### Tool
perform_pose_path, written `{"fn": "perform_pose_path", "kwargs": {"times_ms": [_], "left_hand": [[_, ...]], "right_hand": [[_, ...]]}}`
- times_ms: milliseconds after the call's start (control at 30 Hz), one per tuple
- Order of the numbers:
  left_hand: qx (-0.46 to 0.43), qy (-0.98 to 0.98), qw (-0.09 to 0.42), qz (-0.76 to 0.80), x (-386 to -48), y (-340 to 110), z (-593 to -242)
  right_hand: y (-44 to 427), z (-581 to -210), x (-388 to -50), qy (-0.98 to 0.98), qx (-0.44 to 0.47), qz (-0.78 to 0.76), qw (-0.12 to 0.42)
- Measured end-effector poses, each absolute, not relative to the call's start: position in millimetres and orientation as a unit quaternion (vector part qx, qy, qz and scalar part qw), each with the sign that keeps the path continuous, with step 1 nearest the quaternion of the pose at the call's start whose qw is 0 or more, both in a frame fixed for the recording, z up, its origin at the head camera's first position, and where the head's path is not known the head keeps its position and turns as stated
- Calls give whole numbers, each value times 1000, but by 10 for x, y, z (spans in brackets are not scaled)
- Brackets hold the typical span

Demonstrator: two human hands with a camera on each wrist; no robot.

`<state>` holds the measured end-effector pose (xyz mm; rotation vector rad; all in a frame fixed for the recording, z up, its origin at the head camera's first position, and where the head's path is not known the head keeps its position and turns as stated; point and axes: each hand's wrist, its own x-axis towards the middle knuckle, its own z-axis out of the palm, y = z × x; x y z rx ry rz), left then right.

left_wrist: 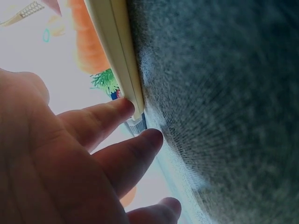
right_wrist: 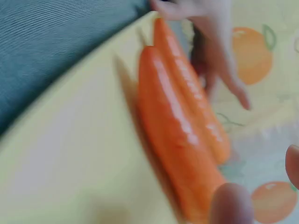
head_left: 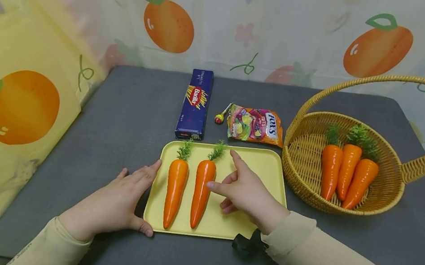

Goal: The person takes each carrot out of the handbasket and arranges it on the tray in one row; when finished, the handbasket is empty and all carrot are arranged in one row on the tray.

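Observation:
Two orange carrots with green tops, one on the left (head_left: 175, 190) and one near the middle (head_left: 201, 192), lie side by side on a yellow tray (head_left: 264, 167). My left hand (head_left: 117, 200) is at the tray's left edge, fingers spread; the left wrist view shows a fingertip (left_wrist: 125, 107) against the tray's rim (left_wrist: 117, 46). Over the tray, my right hand (head_left: 248, 194) is beside the middle carrot, index finger extended and thumb tip at the carrot's upper part. In the right wrist view the thumb (right_wrist: 231, 205) overlaps the nearer carrot (right_wrist: 163, 116); whether it touches is unclear.
A wicker basket (head_left: 303, 186) holding three carrots stands right of the tray, its tall handle arching up. Behind the tray lie a blue spaghetti box (head_left: 196, 103), a lollipop (head_left: 219, 118) and a candy bag (head_left: 256, 125). A dark object (head_left: 247, 245) is beneath my right wrist.

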<state>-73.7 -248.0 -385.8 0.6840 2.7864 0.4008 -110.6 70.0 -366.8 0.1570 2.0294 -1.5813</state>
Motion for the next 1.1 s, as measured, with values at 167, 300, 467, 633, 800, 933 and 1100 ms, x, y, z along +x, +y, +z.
{"fn": "perform_pose_path", "kwargs": {"times_ms": [167, 300, 467, 633, 800, 933, 1100], "left_hand": [[240, 954, 113, 136, -733, -2481, -3855], [244, 954, 108, 136, -731, -2475, -3847], [242, 954, 112, 138, -736, -2459, -3829], [240, 954, 113, 141, -732, -2456, -3822], [239, 954, 116, 139, -738, -2453, -3828], [239, 954, 118, 138, -749, -2461, -3839], [238, 954, 123, 137, -752, -2476, -3836]], "right_hand": [[888, -3504, -1124, 740, 37, -612, 277], [1047, -3367, -1139, 715, 12, -642, 277], [1271, -3207, -1140, 688, -7, -673, 272], [1539, -3139, -1165, 660, -19, -704, 262], [1792, -3179, -1199, 635, -15, -728, 257], [2034, -3223, -1247, 618, -34, -740, 263], [2415, -3267, -1336, 555, -46, -783, 278]]}}
